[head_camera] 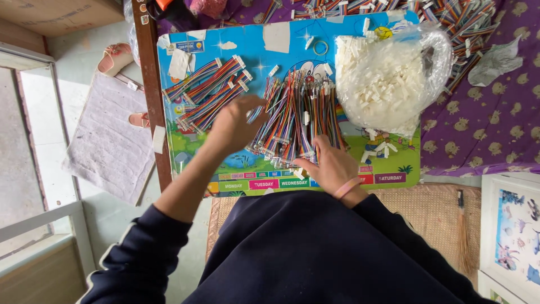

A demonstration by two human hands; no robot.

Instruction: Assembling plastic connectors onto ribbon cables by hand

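The left hand reaches into the wire pile on the blue board, fingers loosely spread and curled over a few strands; whether it grips any, I cannot tell. The right hand lies flat on the pile's near end, fingers extended, holding nothing. To do this well, pin the bundle with the right hand, then draw out 1 cable cleanly by its connector, avoiding tangles. Sorted cables lie to the left; a bag of white connectors sits right.
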